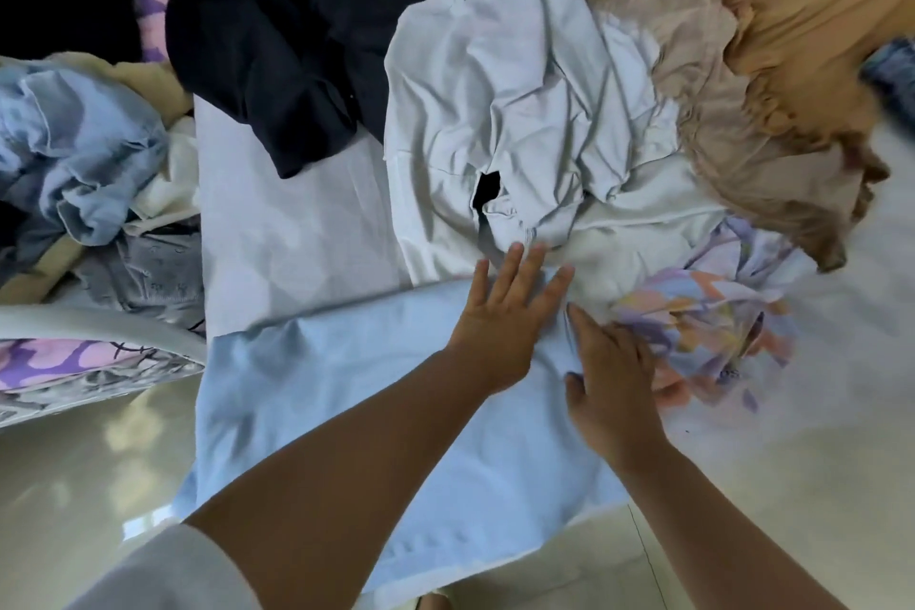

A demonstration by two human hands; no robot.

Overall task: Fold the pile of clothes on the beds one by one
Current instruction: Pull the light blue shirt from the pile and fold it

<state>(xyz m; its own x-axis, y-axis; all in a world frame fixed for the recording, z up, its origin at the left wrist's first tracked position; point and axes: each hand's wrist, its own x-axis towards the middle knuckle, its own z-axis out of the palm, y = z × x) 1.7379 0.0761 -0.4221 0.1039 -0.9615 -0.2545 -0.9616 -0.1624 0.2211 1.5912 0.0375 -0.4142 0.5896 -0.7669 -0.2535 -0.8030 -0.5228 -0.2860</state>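
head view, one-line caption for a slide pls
Both hands flat on a light blue garment, unfolded clothes piled behind.

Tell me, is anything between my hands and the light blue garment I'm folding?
Nothing visible. The left hand lies flat on the light blue garment, and the right hand touches its right edge beside the floral garment.

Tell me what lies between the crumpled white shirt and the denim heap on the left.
In the head view, bare white bedsheet, with the black garment spread across its far end, separates the white shirt from the denim heap.
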